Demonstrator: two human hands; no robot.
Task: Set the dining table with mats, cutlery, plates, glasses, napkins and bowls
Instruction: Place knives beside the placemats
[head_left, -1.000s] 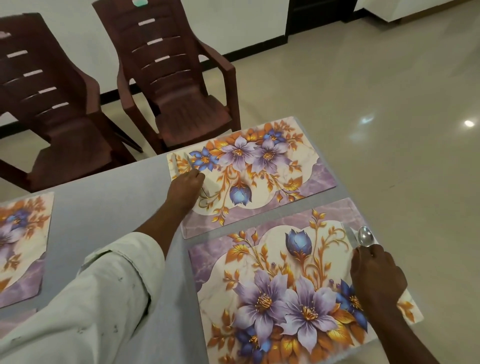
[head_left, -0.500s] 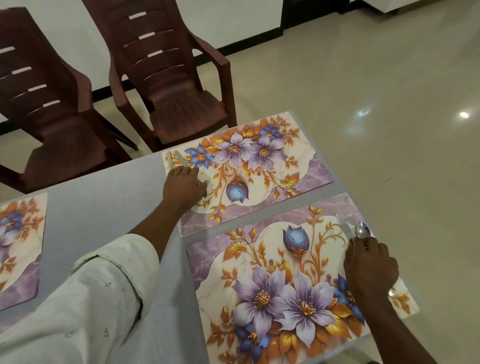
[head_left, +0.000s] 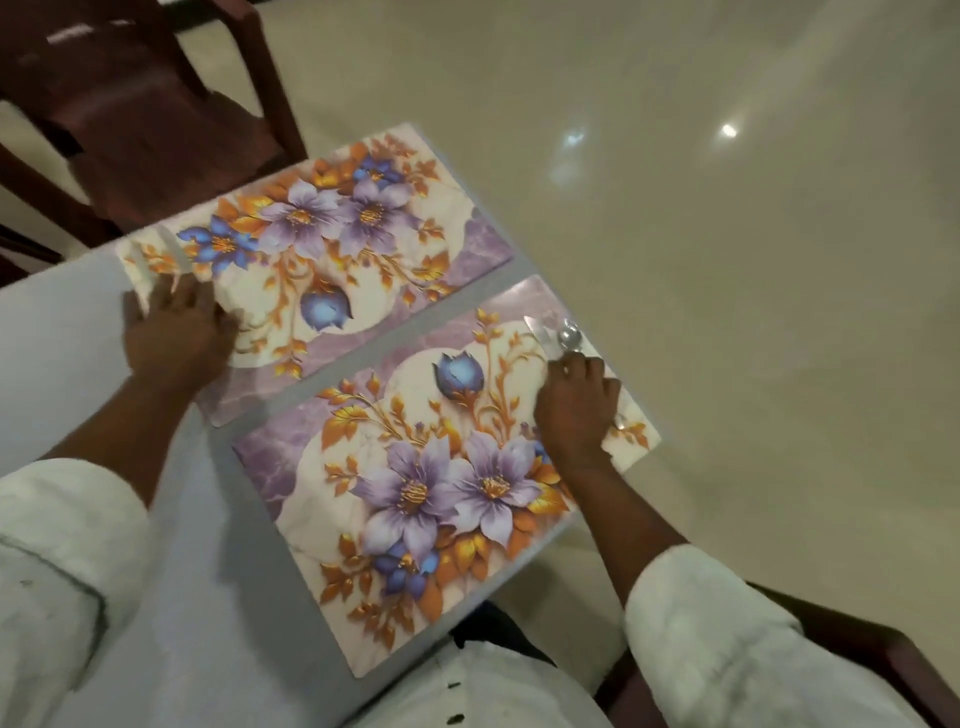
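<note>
Two floral place mats lie side by side on the grey table (head_left: 78, 332). The far mat (head_left: 415, 228) has two pale cutlery pieces (head_left: 171, 252) lying at its left end. My left hand (head_left: 174, 332) rests flat over their handles, fingers spread. On the right end of the near mat (head_left: 415, 499) lie a spoon (head_left: 570, 335) and a knife (head_left: 537, 330), tips pointing away from me. My right hand (head_left: 576, 405) covers their handles with curled fingers. The spoon's handle end pokes out beyond the hand.
A dark red plastic chair (head_left: 145, 104) stands at the table's far side. The table's right edge runs just past the mats, with glossy tiled floor (head_left: 727, 260) beyond. Another chair's arm (head_left: 852, 639) shows at bottom right, behind my right sleeve.
The view has swung right and down, so the third mat at left is out of sight. My left hand has flattened and slid back along the cutlery. My right hand stays on the spoon and knife.
</note>
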